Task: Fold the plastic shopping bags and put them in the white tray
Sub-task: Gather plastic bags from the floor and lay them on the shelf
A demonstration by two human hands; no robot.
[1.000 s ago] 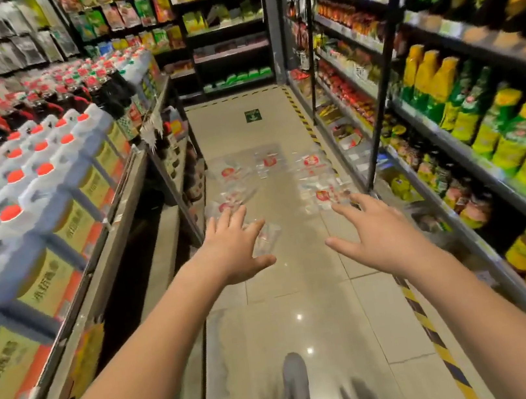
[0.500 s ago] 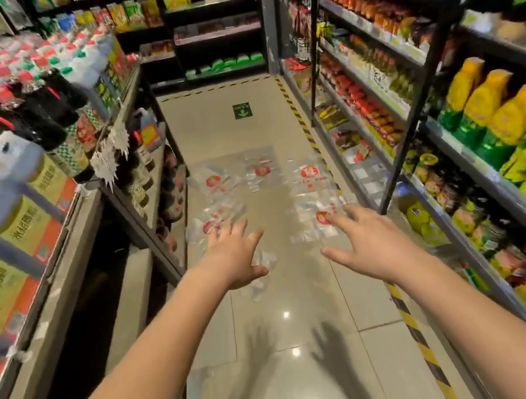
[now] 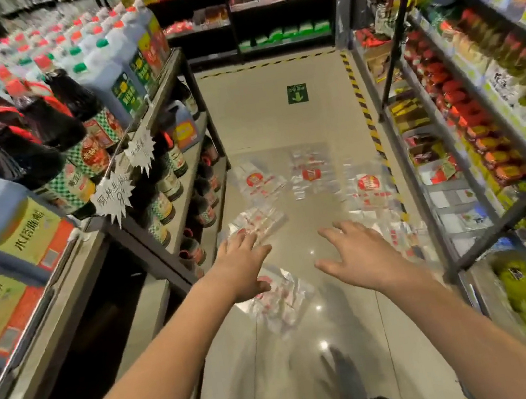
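Plastic shopping bags (image 3: 308, 172) lie scattered flat on aisle floor (image 3: 277, 118), centre of frame, between shelves (image 3: 182, 191); probably spread out for one-by-one pickup. Crumpled bag (image 3: 285, 298) is nearest, just below left hand (image 3: 242, 264). White tray not in view. Left hand and right hand (image 3: 360, 253) both stretched forward above floor, fingers spread wide, holding nothing; apparently reaching toward bags, no contact evident.

A glossy beige tiled floor (image 3: 277, 122) runs between dark shelves (image 3: 195, 156) of bottles (image 3: 39, 130) and packets (image 3: 481, 118), striped tape (image 3: 365, 109) along its edge.
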